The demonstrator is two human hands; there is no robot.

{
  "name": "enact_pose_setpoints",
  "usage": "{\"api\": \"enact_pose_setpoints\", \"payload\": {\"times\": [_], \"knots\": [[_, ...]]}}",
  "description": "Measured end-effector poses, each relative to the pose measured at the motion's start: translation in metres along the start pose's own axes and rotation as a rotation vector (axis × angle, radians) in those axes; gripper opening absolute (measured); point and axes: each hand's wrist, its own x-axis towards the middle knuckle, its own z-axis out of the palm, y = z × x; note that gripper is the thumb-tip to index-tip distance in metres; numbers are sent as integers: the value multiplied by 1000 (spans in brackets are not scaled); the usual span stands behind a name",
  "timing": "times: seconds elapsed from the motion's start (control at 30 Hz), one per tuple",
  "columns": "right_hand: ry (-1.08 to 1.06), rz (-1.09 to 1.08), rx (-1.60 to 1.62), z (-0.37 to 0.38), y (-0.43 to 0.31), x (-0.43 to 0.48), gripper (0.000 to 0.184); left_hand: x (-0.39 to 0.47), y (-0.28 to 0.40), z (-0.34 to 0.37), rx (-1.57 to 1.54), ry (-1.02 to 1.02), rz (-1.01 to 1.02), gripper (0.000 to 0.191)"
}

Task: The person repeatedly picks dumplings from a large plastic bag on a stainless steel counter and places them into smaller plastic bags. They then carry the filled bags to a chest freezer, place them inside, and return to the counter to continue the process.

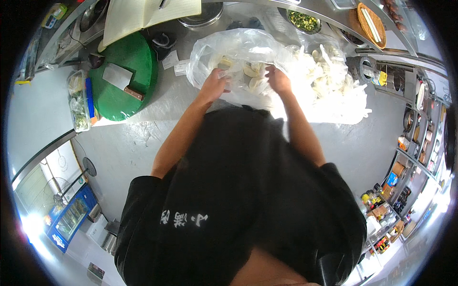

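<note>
On the steel counter before me lies a large clear plastic bag (232, 41) with pale, rounded pieces (254, 69) inside, several of them tied in small bags. My left hand (214, 85) is at the bag's near left part, fingers bent at the plastic; whether they pinch it is unclear. At the right side of the opening, my right hand (278, 79) has its fingertips curled by the pale pieces and the film; its exact hold is hidden. A heap of small knotted plastic bags (327, 78) with similar pale contents lies right of my right hand, partly washed out by glare.
A cleaver (117, 74) lies on a round green chopping board (107, 96) at the left, beside a lidless-looking plastic container (79, 103). Paper slips (170, 60) lie near the bag. Behind stand a bowl of chopped greens (304, 21) and a shelf edge with a wicker tray (372, 26).
</note>
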Motion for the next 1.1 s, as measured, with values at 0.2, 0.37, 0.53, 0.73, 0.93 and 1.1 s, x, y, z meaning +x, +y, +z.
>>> {"api": "enact_pose_setpoints", "payload": {"times": [0.2,0.37,0.53,0.73,0.93,1.1], "knots": [[227,-255,-441,-21,31,75,31,12,48,-1,-46,-265,159,48],[325,-315,-588,-31,-10,89,32,73,29,-23,341,47,223,41],[109,-89,-621,-38,-7,86,37,73,19,0,1312,191,578,48],[285,-17,-248,-49,-42,11,28,84,25,15,1603,46,440,30],[477,-102,-79,-25,-34,-62,26,107,-16,-1,1421,45,560,30],[59,188,-237,-7,6,-83,25,99,18,7,1477,208,591,37]]}}
